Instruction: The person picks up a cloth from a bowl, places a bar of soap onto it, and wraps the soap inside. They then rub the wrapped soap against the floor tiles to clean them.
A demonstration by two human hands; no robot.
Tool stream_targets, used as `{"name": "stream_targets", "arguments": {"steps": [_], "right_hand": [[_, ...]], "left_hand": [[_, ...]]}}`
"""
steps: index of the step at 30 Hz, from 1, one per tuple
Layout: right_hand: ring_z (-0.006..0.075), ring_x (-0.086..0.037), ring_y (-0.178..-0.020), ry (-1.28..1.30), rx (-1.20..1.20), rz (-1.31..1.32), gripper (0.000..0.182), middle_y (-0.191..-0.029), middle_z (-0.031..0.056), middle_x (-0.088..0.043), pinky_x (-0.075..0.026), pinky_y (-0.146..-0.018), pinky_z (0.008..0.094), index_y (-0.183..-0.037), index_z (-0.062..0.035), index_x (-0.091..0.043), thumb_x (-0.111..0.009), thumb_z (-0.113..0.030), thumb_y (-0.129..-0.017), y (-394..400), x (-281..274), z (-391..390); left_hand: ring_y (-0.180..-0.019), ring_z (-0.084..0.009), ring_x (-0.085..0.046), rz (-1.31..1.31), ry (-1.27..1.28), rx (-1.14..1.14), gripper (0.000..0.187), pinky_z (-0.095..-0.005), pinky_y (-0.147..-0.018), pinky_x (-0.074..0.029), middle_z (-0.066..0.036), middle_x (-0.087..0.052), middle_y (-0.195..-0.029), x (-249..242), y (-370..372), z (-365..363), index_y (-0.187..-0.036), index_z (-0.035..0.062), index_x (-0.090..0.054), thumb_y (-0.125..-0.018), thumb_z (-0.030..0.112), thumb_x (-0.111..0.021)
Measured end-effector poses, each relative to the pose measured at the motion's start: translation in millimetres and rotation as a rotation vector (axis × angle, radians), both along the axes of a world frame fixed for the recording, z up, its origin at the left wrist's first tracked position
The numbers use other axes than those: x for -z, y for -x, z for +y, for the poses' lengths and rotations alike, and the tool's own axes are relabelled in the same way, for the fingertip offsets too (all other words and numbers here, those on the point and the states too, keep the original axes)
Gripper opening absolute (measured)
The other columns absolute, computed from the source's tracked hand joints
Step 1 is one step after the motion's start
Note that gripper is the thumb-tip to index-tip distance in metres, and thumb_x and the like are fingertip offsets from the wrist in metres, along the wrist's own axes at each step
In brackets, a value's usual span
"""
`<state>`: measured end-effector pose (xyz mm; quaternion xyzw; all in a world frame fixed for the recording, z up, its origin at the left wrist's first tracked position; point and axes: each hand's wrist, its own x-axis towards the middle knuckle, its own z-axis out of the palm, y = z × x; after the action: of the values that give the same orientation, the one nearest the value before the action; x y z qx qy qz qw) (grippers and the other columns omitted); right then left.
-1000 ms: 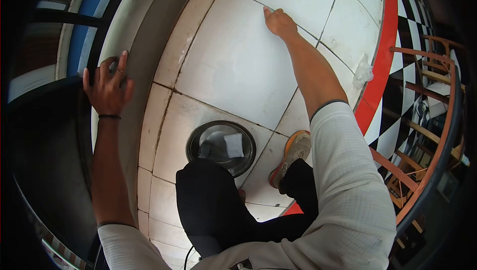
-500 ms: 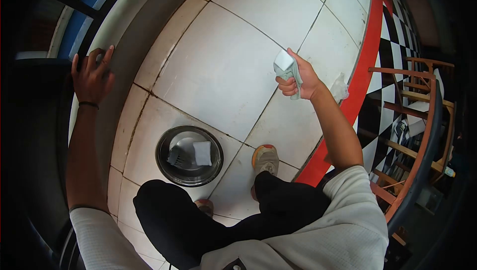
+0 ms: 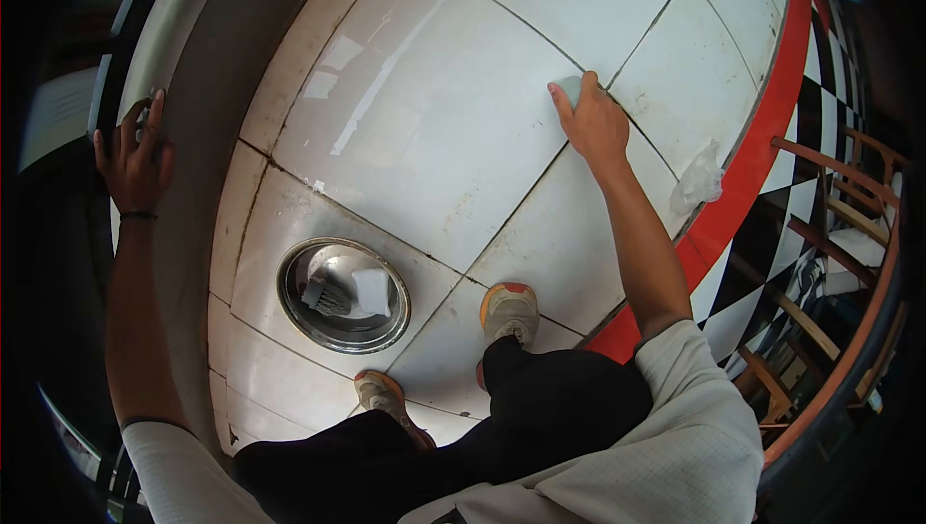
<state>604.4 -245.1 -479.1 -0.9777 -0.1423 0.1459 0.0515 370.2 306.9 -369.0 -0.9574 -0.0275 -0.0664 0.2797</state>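
My right hand (image 3: 596, 119) is closed on a pale green cloth (image 3: 571, 90), pressing it against the white floor tile near a grout line. Most of the cloth is hidden under the fingers. My left hand (image 3: 137, 162) rests with fingers apart on the rounded pale ledge (image 3: 183, 8) at the left. A round metal basin (image 3: 349, 341) stands on the tiles by my feet. Inside it lie a grey bristle brush (image 3: 326, 296) and a white sponge-like pad (image 3: 371, 292).
A crumpled clear plastic bag (image 3: 696, 179) lies on the tiles beside the red border strip (image 3: 738, 201). Past that strip are black-and-white checkered tiles and a wooden chair-like frame (image 3: 810, 321). My shoes (image 3: 509, 312) are close to the basin.
My right hand has turned palm down and brought the cloth onto the tile. The white block seen in the cloth before is now hidden. My left hand stays at the ledge.
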Motion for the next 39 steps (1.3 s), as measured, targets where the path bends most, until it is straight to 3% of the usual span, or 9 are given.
{"name": "stream_targets", "arguments": {"steps": [6, 9, 13, 19, 25, 28, 31, 34, 39], "right_hand": [[0.0379, -0.066, -0.068, -0.133, -0.172, -0.28, 0.048, -0.084, 0.022, -0.063, -0.051, -0.054, 0.0468, -0.097, -0.0006, -0.048, -0.056, -0.048, -0.096, 16, 42, -19], [0.0377, -0.066, -0.067, -0.143, -0.231, -0.24, 0.046, -0.08, 0.0199, -0.063, -0.052, -0.055, 0.0472, -0.095, -0.0008, -0.048, -0.057, -0.046, -0.096, 8, 43, -23], [0.0364, -0.065, -0.06, -0.024, -0.06, -0.22, 0.044, -0.071, 0.0161, -0.061, -0.052, -0.053, 0.0445, -0.091, -0.0027, -0.05, -0.058, -0.046, -0.095, -6, 39, -28], [0.0297, -0.064, -0.054, -0.077, -0.684, -0.093, 0.045, -0.065, 0.0155, -0.06, -0.051, -0.046, 0.0384, -0.088, -0.0038, -0.051, -0.064, -0.046, -0.091, 81, 31, -16], [0.0293, -0.062, -0.051, 0.047, -0.12, -0.295, 0.045, -0.066, 0.0153, -0.061, -0.05, -0.043, 0.0383, -0.085, -0.0051, -0.05, -0.066, -0.047, -0.09, -15, 43, -19], [0.029, -0.062, -0.05, -0.138, -0.312, -0.311, 0.045, -0.065, 0.0143, -0.061, -0.049, -0.042, 0.0396, -0.084, -0.0051, -0.05, -0.066, -0.047, -0.09, 40, 60, -8], [0.0282, -0.061, -0.049, -0.106, -0.661, -0.264, 0.045, -0.065, 0.0142, -0.06, -0.049, -0.041, 0.0392, -0.084, -0.0048, -0.05, -0.067, -0.046, -0.089, 48, 43, -10], [0.0281, -0.058, -0.043, -0.045, -0.292, -0.407, 0.044, -0.056, 0.0116, -0.057, -0.047, -0.039, 0.037, -0.084, -0.0048, -0.048, -0.069, -0.043, -0.088, -20, 48, -25], [0.0291, -0.058, -0.043, -0.152, -0.298, -0.421, 0.042, -0.056, 0.0127, -0.056, -0.047, -0.039, 0.037, -0.085, -0.0044, -0.049, -0.069, -0.041, -0.088, 12, 56, -15]], "left_hand": [[-0.122, -0.0123, -0.055, 0.015, -0.065, -0.023, 0.069, -0.0542, -0.115, -0.023, 0.007, -0.054, -0.139, 5, 2, 3, -0.151, 0.0366, -0.038, -0.086, 0.032, -0.061], [-0.122, -0.0115, -0.055, 0.014, -0.071, -0.022, 0.068, -0.0531, -0.115, -0.022, 0.008, -0.054, -0.139, 3, 3, 1, -0.152, 0.0368, -0.038, -0.087, 0.032, -0.061], [-0.123, -0.0113, -0.055, 0.012, -0.062, -0.003, 0.069, -0.0521, -0.116, -0.022, 0.009, -0.055, -0.137, 3, 1, 2, -0.152, 0.0372, -0.036, -0.088, 0.031, -0.06], [-0.125, -0.0108, -0.054, -0.009, -0.084, 0.012, 0.076, -0.0537, -0.117, -0.02, 0.009, -0.053, -0.139, 6, 2, 4, -0.153, 0.0414, -0.029, -0.086, 0.027, -0.062], [-0.138, -0.0151, -0.042, 0.036, 0.005, -0.105, 0.08, -0.058, -0.118, -0.018, 0.006, -0.043, -0.15, 9, 9, -10, -0.156, 0.0417, -0.019, -0.088, 0.036, -0.061], [-0.141, -0.0152, -0.039, -0.044, 0.025, -0.072, 0.082, -0.0575, -0.118, -0.019, 0.006, -0.04, -0.153, 14, 9, -11, -0.156, 0.0422, -0.018, -0.087, 0.042, -0.062], [-0.142, -0.0139, -0.037, -0.052, -0.014, -0.059, 0.084, -0.0565, -0.117, -0.02, 0.007, -0.04, -0.153, 16, 11, -10, -0.156, 0.0424, -0.018, -0.085, 0.042, -0.063], [-0.142, -0.0135, -0.037, -0.055, -0.022, -0.061, 0.085, -0.0566, -0.117, -0.02, 0.009, -0.039, -0.153, 16, 11, -9, -0.156, 0.0424, -0.019, -0.084, 0.041, -0.064], [-0.142, -0.0131, -0.037, -0.022, -0.051, -0.119, 0.086, -0.0557, -0.117, -0.023, 0.009, -0.04, -0.153, 13, 11, -12, -0.156, 0.0419, -0.018, -0.083, 0.042, -0.064]]}}
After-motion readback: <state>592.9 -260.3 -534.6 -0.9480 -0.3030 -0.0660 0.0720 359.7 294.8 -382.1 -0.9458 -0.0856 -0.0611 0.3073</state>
